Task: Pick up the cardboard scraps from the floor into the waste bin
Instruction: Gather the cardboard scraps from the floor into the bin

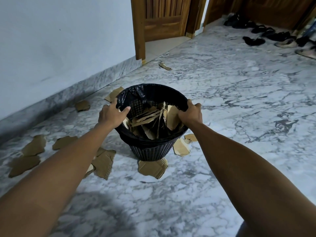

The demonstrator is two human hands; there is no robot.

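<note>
I see both arms reaching forward, my left hand [112,113] and right hand [190,113] each closed around the rim of the half-full waste bin [152,151], probably to shift it nearer the cardboard scraps [102,162] strewn around it on the floor [222,117].

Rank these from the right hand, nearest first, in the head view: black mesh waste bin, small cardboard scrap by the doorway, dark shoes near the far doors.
1. Black mesh waste bin, in the right hand grip.
2. Small cardboard scrap by the doorway, ahead.
3. Dark shoes near the far doors, far right.
</note>
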